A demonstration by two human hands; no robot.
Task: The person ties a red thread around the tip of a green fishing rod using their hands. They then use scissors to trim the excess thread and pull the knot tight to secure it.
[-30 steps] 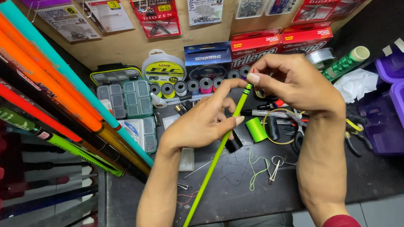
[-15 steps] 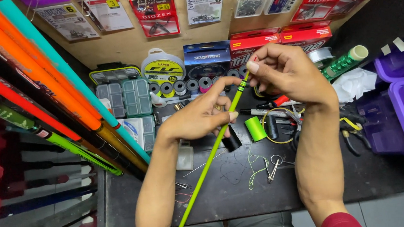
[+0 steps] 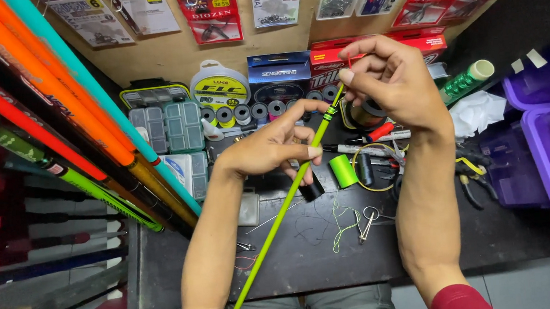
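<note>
Dark workbench (image 3: 310, 257), cluttered. Our left hand (image 3: 268, 152) grips the lime-green rod (image 3: 274, 224). Our right hand (image 3: 391, 81) pinches its tip.

One head-worn camera looks steeply down over the person's forearms onto a dark workbench (image 3: 310, 251) — close, at arm's length. It faces the back board hung with tackle packets (image 3: 209, 11) — a single view.

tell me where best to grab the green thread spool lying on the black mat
Probably take the green thread spool around its round sides, coming from above. It lies free on the black mat, just right of the lime rod, with a marker pen behind it. Pinch across its width; the near end has loose green thread trailing from it.
</note>
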